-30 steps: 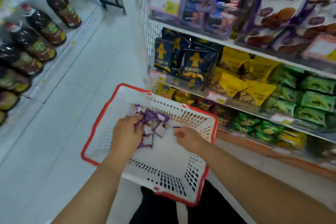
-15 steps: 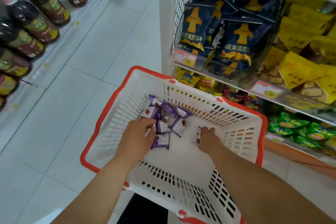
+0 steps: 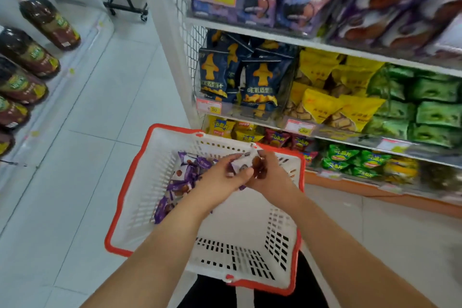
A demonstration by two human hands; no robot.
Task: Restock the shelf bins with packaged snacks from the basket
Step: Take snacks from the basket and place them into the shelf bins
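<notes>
Your left hand and right hand met over the basket, fingers pinching a few snack packets between them. More purple packets lay just left of your left hand, inside the basket.

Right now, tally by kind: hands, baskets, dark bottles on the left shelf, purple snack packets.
hands: 2 (left hand, right hand, both gripping packets)
basket: 1
dark bottles: 5, the lowest cut off by the frame edge
purple snack packets: cannot count; heaped, partly hidden by the hands
Total counted: 8
</notes>
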